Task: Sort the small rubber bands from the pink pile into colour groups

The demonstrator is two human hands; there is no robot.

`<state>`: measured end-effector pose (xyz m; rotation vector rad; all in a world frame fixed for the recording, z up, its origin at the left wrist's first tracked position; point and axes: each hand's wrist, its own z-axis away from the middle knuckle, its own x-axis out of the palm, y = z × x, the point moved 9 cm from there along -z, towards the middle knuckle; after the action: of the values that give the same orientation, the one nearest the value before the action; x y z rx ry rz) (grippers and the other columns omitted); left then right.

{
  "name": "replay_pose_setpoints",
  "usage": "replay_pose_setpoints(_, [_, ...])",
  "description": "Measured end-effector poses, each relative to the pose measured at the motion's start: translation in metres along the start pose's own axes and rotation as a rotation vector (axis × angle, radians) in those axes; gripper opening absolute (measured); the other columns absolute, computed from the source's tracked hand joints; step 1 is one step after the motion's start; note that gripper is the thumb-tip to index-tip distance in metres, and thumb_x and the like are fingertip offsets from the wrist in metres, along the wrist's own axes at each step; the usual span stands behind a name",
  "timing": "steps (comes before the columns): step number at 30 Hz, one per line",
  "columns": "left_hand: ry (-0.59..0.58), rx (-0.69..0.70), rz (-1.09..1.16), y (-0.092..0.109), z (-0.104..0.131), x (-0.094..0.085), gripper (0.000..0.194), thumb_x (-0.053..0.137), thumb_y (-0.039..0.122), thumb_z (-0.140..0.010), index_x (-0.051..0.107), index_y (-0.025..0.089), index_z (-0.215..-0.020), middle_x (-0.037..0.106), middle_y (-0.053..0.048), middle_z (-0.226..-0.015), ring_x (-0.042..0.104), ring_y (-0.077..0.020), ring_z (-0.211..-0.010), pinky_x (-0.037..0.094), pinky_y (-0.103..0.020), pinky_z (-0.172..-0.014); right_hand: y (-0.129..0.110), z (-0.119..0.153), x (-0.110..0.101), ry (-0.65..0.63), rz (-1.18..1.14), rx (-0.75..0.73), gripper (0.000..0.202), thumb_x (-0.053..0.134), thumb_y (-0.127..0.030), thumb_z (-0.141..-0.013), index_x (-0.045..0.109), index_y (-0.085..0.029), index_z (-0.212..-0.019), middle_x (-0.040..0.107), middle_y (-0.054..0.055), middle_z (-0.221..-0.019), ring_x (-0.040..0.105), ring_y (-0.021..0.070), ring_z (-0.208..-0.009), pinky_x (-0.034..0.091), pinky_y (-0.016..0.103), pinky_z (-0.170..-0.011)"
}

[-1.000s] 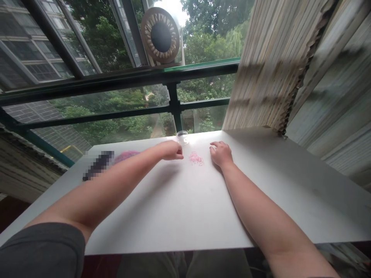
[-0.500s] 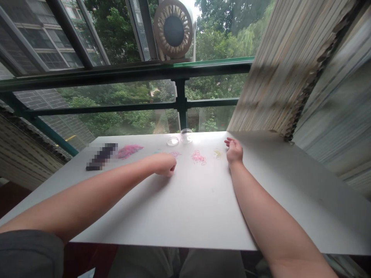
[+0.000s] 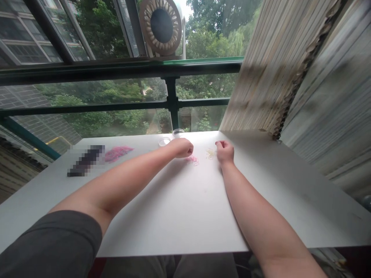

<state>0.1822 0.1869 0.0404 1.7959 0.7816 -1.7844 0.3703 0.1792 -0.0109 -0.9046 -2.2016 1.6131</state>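
My left hand (image 3: 183, 148), its fingers closed, is over the far part of the white table, just above a loose pile of pink bands (image 3: 194, 160). What it holds, if anything, is hidden. My right hand (image 3: 225, 151) has its fingers curled together beside a small pile of pale yellow bands (image 3: 210, 153); nothing can be made out in it. A clear round lid (image 3: 164, 142) and a clear round container (image 3: 178, 133) stand behind my left wrist, partly covered. A larger pink and purple heap (image 3: 117, 153) lies further left.
A blurred-out dark object (image 3: 87, 160) lies at the left of the white table (image 3: 174, 220). Behind the table run a green railing (image 3: 116, 71) and windows, with a round fan (image 3: 161, 26) above. A striped curtain (image 3: 255, 77) hangs at the right.
My left hand has moved right and away from me, towards the pink pile, and now covers part of it. My right hand's fingers have drawn in beside the yellow pile. The view has shifted slightly.
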Motion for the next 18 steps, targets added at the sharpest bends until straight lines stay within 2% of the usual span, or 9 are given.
replay_pose_setpoints(6, [0.026,0.001,0.024,-0.005,0.000,-0.002,0.023,0.049,0.022,-0.071,0.072,0.023,-0.077,0.070,-0.002,-0.082,0.059,-0.0163,-0.074,0.037,-0.023,-0.059,-0.005,0.004,-0.001,0.001,0.022,0.000,0.023,0.056,-0.037,-0.068,0.062,-0.015,-0.071,0.064,0.005,-0.071,0.058,0.0174,-0.067,0.045,0.029,-0.066])
replay_pose_setpoints(11, [0.070,-0.060,0.138,-0.020,0.001,-0.007,0.023,0.050,0.027,-0.073,0.071,0.022,-0.083,0.070,-0.002,-0.085,0.059,-0.0160,-0.074,0.040,-0.023,-0.062,-0.002,0.001,-0.001,-0.004,0.031,0.005,0.023,0.055,-0.037,-0.068,0.061,-0.014,-0.072,0.064,0.005,-0.072,0.058,0.0178,-0.068,0.045,0.029,-0.066])
replay_pose_setpoints(14, [0.063,-0.079,0.172,-0.026,0.001,-0.005,0.024,0.051,0.027,-0.074,0.071,0.022,-0.088,0.070,-0.001,-0.089,0.060,-0.0157,-0.075,0.042,-0.023,-0.065,-0.001,0.000,-0.001,-0.012,0.039,0.006,0.023,0.055,-0.037,-0.068,0.061,-0.014,-0.071,0.064,0.006,-0.072,0.058,0.0180,-0.068,0.045,0.030,-0.067])
replay_pose_setpoints(18, [0.029,-0.039,0.191,-0.023,-0.003,0.001,0.028,0.047,0.020,-0.076,0.071,0.022,-0.091,0.069,-0.002,-0.095,0.060,-0.0159,-0.081,0.044,-0.023,-0.071,-0.003,0.001,-0.002,-0.016,0.047,0.006,0.024,0.055,-0.037,-0.068,0.061,-0.015,-0.071,0.064,0.005,-0.072,0.058,0.0179,-0.067,0.045,0.030,-0.067])
